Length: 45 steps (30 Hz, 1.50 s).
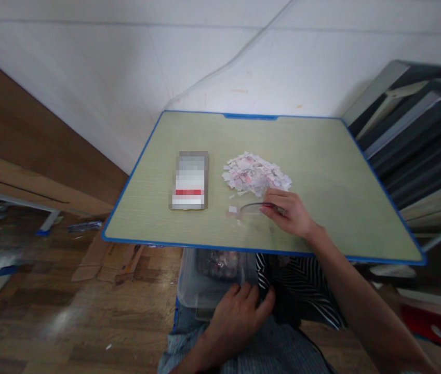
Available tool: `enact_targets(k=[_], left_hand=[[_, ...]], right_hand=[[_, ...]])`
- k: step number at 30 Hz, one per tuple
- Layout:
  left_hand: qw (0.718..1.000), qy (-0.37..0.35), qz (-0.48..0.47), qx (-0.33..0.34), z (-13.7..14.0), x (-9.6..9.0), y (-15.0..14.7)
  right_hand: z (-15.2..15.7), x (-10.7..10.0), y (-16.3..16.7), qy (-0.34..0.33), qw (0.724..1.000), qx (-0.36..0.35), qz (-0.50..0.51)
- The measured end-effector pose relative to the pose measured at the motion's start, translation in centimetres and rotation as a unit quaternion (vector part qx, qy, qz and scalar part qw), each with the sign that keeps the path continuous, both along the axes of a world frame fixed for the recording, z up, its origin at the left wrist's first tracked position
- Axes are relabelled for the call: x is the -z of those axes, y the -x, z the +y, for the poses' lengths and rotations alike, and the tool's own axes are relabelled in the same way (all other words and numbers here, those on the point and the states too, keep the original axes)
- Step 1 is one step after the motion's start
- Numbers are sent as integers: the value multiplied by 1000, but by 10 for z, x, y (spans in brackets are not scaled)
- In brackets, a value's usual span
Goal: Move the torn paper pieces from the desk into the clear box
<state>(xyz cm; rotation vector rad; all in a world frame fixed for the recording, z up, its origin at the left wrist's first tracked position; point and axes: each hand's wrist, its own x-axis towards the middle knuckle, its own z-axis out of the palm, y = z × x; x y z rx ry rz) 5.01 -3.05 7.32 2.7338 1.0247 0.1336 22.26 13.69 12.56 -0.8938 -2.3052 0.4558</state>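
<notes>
My right hand (286, 210) is closed on thin, dark curved tweezers (253, 204) over the front middle of the light green tabletop (341, 208). The tip points left, close to a small white paper piece (232, 209) lying on a pinkish, see-through scrap. Just behind this hand spreads a heap of small white and pale pink paper pieces (253, 171). Below the table edge, my left hand (239, 314) lies over my lap with its fingers curled, beside black-and-white striped fabric (302, 280). Whatever those fingers hold, if anything, is hidden.
A phone (189, 181), its screen blurred out, lies left of the heap. Under the front edge sits a clear plastic bin (189, 280) with a dark bundle inside. Grey panels (411, 109) lean at the right. Flattened cardboard (107, 259) is on the wooden floor.
</notes>
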Motion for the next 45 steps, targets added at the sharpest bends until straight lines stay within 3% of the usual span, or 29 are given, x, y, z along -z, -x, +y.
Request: enact_targets(k=[6,11,26,32,37,45], left_hand=[[1000,4,2,1,2,-1,0],[1000,2,-4,-2,1,0,0],[1000,-13,-13,3,1,2,0],[1000,-8,-22,1,1,3,0],[1000,-11,-22,3,1,2,0],[1000,-15,-24,2,0,3,-1]], right_hand=[[0,2,3,-1,1000,3,-7],[1,6,3,-16,998,64,-9],[0,6,0,-19,996,84,9],[0,3,2,8,999,42,-6],[-1,4,0,-7,998,63,27],[-1,3,3,14,1000,26,-1]])
